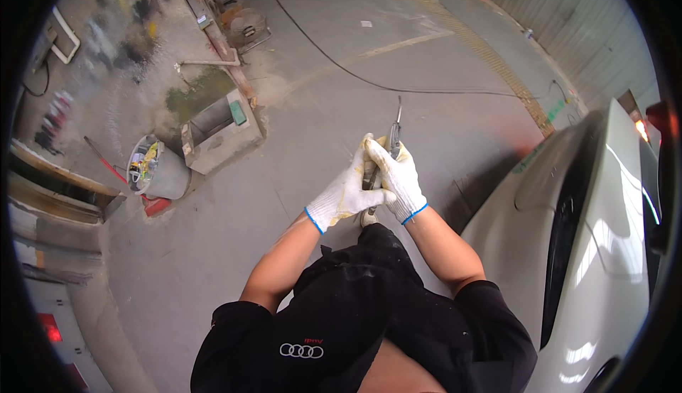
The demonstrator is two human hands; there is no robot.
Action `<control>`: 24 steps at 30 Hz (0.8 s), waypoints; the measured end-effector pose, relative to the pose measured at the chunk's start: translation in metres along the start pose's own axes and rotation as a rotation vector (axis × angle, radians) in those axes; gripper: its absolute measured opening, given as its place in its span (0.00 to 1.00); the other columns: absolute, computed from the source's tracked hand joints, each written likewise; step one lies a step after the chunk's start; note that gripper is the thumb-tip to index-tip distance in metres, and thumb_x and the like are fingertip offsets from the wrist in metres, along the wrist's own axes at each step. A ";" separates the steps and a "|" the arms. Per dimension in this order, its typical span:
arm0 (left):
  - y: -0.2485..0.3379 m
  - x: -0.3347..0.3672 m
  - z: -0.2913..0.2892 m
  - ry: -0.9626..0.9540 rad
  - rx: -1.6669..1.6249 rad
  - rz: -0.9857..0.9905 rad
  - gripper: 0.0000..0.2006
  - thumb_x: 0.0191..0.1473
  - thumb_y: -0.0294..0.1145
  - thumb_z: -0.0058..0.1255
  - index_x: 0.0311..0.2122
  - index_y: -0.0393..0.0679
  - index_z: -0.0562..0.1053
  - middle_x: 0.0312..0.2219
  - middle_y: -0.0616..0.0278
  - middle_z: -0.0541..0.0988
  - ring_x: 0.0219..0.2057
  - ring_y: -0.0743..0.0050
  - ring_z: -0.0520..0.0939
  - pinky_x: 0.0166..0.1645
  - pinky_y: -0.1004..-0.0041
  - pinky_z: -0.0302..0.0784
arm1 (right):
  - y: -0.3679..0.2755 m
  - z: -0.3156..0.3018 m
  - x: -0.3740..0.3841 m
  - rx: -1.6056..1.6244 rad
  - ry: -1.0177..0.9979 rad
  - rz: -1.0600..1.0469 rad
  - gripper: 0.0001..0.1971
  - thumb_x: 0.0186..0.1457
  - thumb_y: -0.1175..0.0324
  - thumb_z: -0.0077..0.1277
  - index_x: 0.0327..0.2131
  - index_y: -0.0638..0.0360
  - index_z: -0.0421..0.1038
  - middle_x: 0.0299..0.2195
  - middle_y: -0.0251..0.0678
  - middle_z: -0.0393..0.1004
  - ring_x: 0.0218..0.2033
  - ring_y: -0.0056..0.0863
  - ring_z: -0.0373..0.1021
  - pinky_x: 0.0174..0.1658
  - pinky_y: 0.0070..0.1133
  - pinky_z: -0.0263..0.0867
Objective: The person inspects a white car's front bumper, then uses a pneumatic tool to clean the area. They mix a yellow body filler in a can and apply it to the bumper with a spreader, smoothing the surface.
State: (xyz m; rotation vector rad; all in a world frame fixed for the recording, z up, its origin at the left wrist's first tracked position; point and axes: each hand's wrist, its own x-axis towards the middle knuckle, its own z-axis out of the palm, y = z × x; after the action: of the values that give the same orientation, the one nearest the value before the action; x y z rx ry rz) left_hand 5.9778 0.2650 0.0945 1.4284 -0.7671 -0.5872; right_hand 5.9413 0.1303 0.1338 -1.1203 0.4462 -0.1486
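Note:
Both my hands wear white knitted gloves with blue cuffs and yellowish stains, and they meet in front of my body. Between them is a slim grey metal tool with a thin rod-like tip (394,132) pointing away from me; its exact kind does not show. My left hand (348,190) is closed against the tool's darker lower part, its thumb stretched toward the right hand. My right hand (399,176) wraps round the tool's body, fingertips touching those of the left. The gloves hide much of the tool.
A white car (533,201) stands close on my right. At left are a grey bucket (169,173) with containers in it, a red-handled tool (106,159) and a concrete basin (231,143). A dark hose (334,63) crosses the floor ahead; a fan (249,27) stands by the wall.

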 end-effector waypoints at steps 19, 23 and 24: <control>-0.065 0.234 -0.349 0.410 -1.261 0.343 0.24 0.71 0.54 0.39 0.45 0.39 0.75 0.69 0.42 0.56 0.45 0.45 0.81 0.37 0.61 0.83 | -0.082 0.156 0.484 -0.154 -0.611 -0.010 0.12 0.56 0.75 0.60 0.44 0.59 0.71 0.42 0.39 0.78 0.36 0.27 0.75 0.39 0.27 0.74; -0.062 0.288 -0.432 0.681 -1.262 0.202 0.25 0.72 0.53 0.38 0.35 0.40 0.75 0.58 0.45 0.72 0.41 0.50 0.83 0.35 0.66 0.83 | -0.138 0.217 0.611 -0.293 -0.708 -0.252 0.10 0.59 0.75 0.58 0.44 0.59 0.71 0.48 0.43 0.78 0.40 0.28 0.75 0.43 0.27 0.74; -0.060 0.296 -0.450 0.777 -1.123 0.196 0.27 0.71 0.55 0.38 0.30 0.40 0.74 0.52 0.46 0.76 0.41 0.53 0.82 0.36 0.68 0.81 | -0.151 0.235 0.644 -0.339 -0.739 -0.261 0.08 0.61 0.74 0.57 0.43 0.59 0.71 0.52 0.46 0.76 0.47 0.32 0.76 0.49 0.29 0.75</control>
State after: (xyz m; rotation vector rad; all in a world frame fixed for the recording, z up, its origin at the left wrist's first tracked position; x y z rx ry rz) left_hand 6.5164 0.3247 0.0772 0.4240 0.1005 -0.1816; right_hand 6.6363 0.0446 0.1789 -1.4674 -0.3501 0.1229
